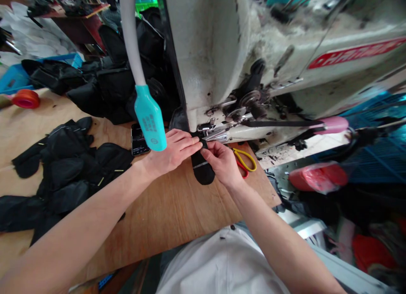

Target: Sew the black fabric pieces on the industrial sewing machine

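A black fabric piece (204,172) with a rounded end and a thin light line lies under the head of a large grey sewing machine (218,44). My left hand (173,150) rests flat on the fabric from the left, its fingers stretched out close to the needle area. From the right, my right hand (222,160) pinches the fabric's edge between thumb and fingers. The needle itself is hidden by machine parts and fingers.
Scissors with yellow and red handles (245,159) lie right of my right hand. A turquoise lamp head (150,118) hangs above my left wrist, beside a phone (139,145). Black fabric pieces (68,169) lie at left on the wooden table (165,218). Red tape (26,99) is farther left.
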Demonstrator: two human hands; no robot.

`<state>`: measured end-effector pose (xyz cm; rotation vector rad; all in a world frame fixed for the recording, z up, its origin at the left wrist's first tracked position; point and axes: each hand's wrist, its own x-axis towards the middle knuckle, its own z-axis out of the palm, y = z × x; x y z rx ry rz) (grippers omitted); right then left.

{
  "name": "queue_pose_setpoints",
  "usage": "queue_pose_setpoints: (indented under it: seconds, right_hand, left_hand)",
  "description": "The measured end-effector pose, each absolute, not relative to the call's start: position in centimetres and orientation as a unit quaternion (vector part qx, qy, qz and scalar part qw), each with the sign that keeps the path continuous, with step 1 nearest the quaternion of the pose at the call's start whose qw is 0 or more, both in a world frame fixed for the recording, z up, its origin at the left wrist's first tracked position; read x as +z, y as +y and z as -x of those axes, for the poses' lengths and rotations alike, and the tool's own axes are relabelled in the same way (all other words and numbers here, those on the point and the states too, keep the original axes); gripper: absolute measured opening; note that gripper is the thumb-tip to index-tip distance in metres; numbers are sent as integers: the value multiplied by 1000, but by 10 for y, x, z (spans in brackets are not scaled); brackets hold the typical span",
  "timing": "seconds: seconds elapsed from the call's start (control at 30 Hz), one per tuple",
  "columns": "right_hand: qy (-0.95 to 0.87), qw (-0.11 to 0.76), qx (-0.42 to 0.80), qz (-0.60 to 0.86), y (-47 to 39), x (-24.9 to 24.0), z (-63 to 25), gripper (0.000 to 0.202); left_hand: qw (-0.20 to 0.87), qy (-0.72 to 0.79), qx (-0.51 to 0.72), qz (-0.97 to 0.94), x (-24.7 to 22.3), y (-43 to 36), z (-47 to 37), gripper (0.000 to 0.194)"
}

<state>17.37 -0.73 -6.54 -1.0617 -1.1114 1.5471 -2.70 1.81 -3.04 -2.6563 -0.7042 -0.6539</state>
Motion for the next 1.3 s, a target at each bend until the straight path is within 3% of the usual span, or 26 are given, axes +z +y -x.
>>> queue_pose_setpoints:
  seconds: [0.63,0.93,1.3]
  right_hand:
    - [-466,451,618,445,-4,-55,-175,26]
    - [-430,437,633,472,0,-51,-174,33]
    - [-435,446,612,487,1,-51,-171,32]
  left_hand:
    - [179,-332,-221,899,-28,5,5,25]
    - [151,-367,-337,853,-51,1,10,25]
    - [153,-397,-340,839,-46,3,7,24]
